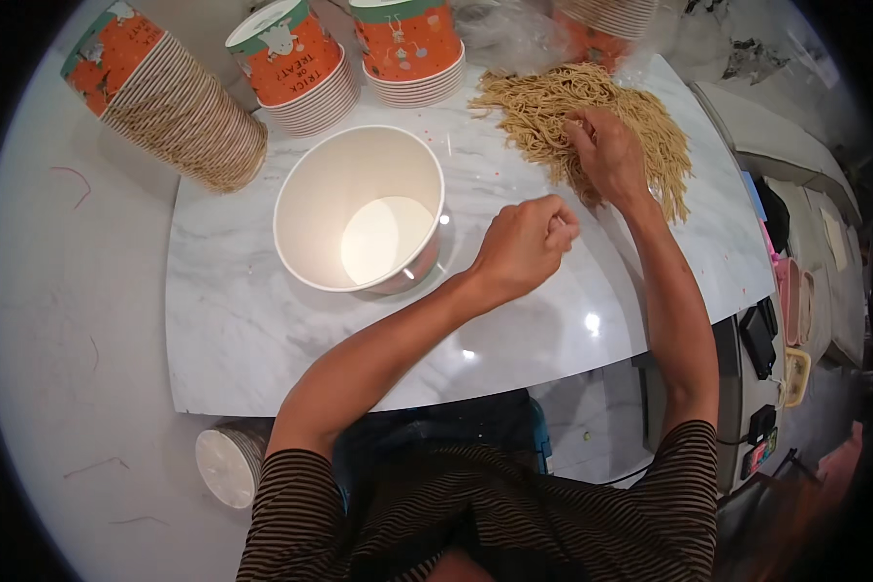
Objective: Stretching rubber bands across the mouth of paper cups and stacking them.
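A pile of thin tan strands (pixel 640 126), like cord or string, lies at the far right of the marble-patterned table. My right hand (pixel 611 160) is over the pile, its thumb and fingers pinched together at the strands. Nearer to me, my left hand (pixel 529 247) hovers above the table with its fingers curled in; what they hold, if anything, is hidden. Left of that hand stands a large white paper bucket (pixel 301 213), its mouth toward me. I see only its bare white inside and bottom.
Stacks of orange and green patterned paper buckets stand along the back: a leaning stack (pixel 179 112) at left and two short stacks (pixel 306 82) (pixel 412 58) beside it. Clear plastic wrap (pixel 504 39) lies behind the strands. Below the table's left corner is a stack of white round lids (pixel 228 468).
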### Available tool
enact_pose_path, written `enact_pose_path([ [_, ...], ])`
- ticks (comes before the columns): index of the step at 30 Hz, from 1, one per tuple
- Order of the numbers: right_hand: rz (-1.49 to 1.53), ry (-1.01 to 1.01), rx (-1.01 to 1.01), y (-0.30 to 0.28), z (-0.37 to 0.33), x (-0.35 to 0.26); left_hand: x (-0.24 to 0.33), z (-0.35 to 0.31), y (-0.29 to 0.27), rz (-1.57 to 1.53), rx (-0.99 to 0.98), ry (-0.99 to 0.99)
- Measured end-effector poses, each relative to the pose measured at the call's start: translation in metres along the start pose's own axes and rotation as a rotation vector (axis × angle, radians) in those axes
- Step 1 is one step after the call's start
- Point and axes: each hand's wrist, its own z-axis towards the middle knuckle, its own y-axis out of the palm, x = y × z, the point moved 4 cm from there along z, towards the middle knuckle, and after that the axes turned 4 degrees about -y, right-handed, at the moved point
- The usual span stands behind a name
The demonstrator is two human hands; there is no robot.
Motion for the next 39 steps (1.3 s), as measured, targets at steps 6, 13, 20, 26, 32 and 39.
enact_pose_path([
  [6,0.042,-0.088,-0.102,0.006,0.024,0.014,-0.011,0.032,0.011,0.06,0.119,0.011],
  [13,-0.07,-0.121,0.018,0.006,0.047,0.012,-0.02,0.052,0.018,0.133,0.186,-0.01],
  [20,-0.358,-0.247,-0.172,0.019,0.068,0.014,-0.025,0.064,0.019,0.183,0.202,-0.083],
  [26,-0.023,-0.187,-0.044,0.001,0.056,0.021,-0.03,0.07,0.016,0.081,0.234,-0.006],
  [32,0.341,-0.185,-0.079,-0.024,0.021,0.005,-0.028,0.084,0.008,-0.652,0.236,-0.186],
  [39,0.302,-0.283,-0.112,-0.025,-0.019,0.001,-0.029,0.088,0.005,-0.833,0.229,-0.212],
])
